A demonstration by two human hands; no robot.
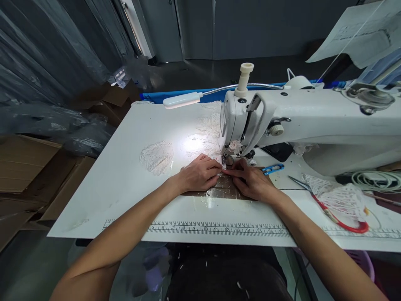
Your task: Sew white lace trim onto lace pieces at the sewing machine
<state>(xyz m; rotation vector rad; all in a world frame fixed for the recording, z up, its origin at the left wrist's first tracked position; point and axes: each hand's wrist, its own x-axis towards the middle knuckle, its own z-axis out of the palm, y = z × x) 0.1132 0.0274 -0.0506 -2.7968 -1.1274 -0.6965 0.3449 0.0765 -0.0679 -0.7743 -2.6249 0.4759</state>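
Left hand (202, 173) curling, right hand (252, 179) angling inward, both touching white lace fabric (223, 166), grips unclear; brown cardboard box (67, 188) standing open leftward.

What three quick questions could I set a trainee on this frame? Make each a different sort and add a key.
1. Multiple choice: which of these lies nearest the right hand?
a) the lamp
b) the snips
c) the scissors

2. True or false: the left hand and the right hand are close together by the machine.

3. Fill in the blank: along the near edge of the table runs a printed ____.

Key: 1. b; 2. True; 3. ruler
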